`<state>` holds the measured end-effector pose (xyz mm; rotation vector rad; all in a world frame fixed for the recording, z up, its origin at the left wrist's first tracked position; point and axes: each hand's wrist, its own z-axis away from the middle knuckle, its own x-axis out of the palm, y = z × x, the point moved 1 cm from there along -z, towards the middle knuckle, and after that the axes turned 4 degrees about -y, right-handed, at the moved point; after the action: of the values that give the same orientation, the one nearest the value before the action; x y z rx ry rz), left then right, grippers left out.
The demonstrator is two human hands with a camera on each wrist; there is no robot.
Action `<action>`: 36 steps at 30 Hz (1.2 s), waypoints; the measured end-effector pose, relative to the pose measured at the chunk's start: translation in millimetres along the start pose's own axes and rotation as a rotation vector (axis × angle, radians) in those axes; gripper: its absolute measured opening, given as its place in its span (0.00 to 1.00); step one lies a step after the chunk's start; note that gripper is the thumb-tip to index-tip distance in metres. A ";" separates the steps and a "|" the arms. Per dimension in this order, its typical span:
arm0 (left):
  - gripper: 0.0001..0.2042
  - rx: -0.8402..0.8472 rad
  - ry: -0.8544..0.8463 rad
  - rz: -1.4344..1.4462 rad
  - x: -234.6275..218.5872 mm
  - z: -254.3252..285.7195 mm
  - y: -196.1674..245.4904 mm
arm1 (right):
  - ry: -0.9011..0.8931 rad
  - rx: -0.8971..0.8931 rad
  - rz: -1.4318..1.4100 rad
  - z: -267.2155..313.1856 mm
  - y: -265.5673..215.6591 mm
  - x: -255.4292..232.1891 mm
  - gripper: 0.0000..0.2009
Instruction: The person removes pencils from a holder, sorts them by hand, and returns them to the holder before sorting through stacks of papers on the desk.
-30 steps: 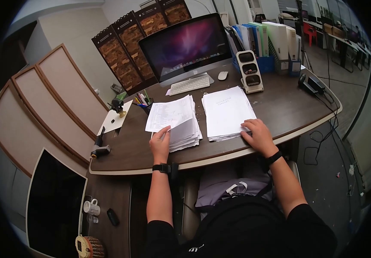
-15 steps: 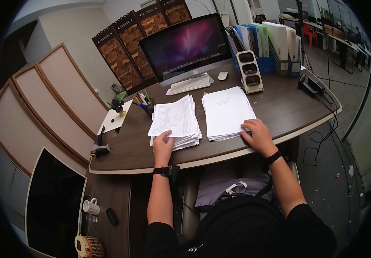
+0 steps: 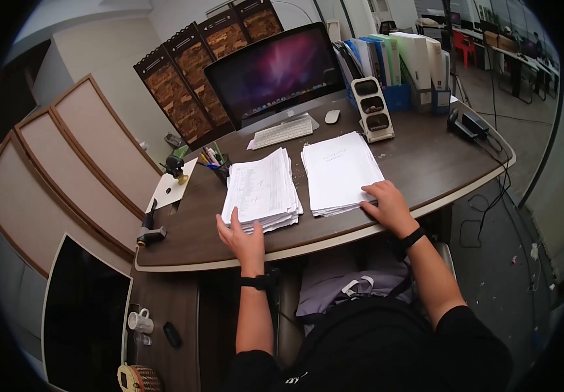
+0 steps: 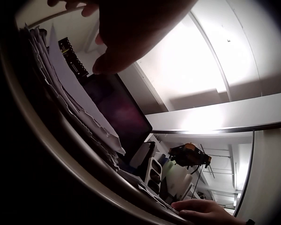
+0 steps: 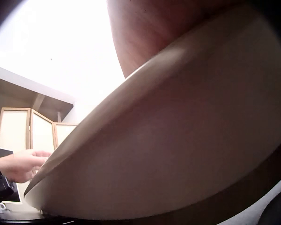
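Two paper stacks lie side by side on the desk. The left stack point(image 3: 265, 186) has printed sheets with ruled tables and red marks, its edges uneven. My left hand point(image 3: 241, 240) is at that stack's near left corner, fingers spread and nothing gripped. In the left wrist view its thumb and fingers hang above the layered sheets point(image 4: 70, 84). The right stack point(image 3: 341, 173) is topped by a white page with a few handwritten lines. My right hand point(image 3: 388, 206) rests at its near right corner, fingers relaxed on the edge. The desk edge hides its fingers in the right wrist view.
Behind the stacks stand a monitor point(image 3: 275, 78), a keyboard point(image 3: 283, 132), a mouse point(image 3: 332, 117) and a beige three-slot holder point(image 3: 373, 111). A pen cup point(image 3: 220, 171) is left of the papers. Binders point(image 3: 416, 59) line the back right; black adapters point(image 3: 468, 125) lie at the right.
My left hand let go of the sheet it held, which now lies flat on the left stack. The hand drew back toward the near left corner, fingers spreading. My right hand stayed put.
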<state>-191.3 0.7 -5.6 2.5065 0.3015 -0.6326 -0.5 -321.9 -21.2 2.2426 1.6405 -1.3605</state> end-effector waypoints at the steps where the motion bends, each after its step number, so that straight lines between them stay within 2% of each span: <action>1: 0.27 0.004 -0.005 -0.002 -1.3 1.9 11.6 | 0.016 -0.009 0.000 0.8 -0.3 0.4 0.17; 3: 0.22 0.155 -0.157 0.198 2.9 8.2 36.6 | 0.030 -0.018 0.007 1.2 -1.3 0.2 0.17; 4: 0.17 0.253 -0.333 0.341 8.9 10.5 44.7 | 0.046 -0.037 0.017 0.7 -1.8 -0.6 0.17; 5: 0.13 0.259 -0.506 0.460 16.9 12.4 57.5 | 0.042 -0.036 0.023 0.8 -2.2 -0.8 0.17; 8: 0.12 0.259 -0.546 0.465 46.3 21.9 85.0 | 0.055 -0.041 0.063 1.1 -2.5 -1.3 0.16; 12: 0.10 0.229 -0.453 0.424 76.6 28.6 90.1 | 0.028 -0.019 0.039 -0.9 1.9 1.6 0.16; 14: 0.07 0.275 -0.376 0.410 78.2 32.5 87.4 | 0.032 -0.034 0.026 0.5 1.7 2.8 0.16; 23: 0.04 0.142 -0.393 0.373 81.3 36.2 92.7 | 0.023 -0.016 0.031 0.8 1.0 3.0 0.17; 28: 0.05 0.146 -0.359 0.422 71.9 34.6 98.7 | 0.041 -0.008 0.019 0.3 -3.7 1.1 0.16; 30: 0.05 0.164 -0.346 0.435 69.1 36.3 98.4 | 0.094 -0.039 0.019 -0.5 -6.0 -1.2 0.14; 33: 0.05 0.192 -0.300 0.494 72.1 33.2 95.9 | 0.053 -0.034 0.007 -0.2 2.2 3.0 0.10; 36: 0.05 0.165 -0.353 0.508 74.5 37.1 91.1 | 0.087 -0.034 -0.019 -0.2 0.7 2.0 0.07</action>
<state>-110.5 -89.4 -30.0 2.4167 -0.5181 -0.8847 0.3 -320.6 -22.7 2.3037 1.7018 -1.2462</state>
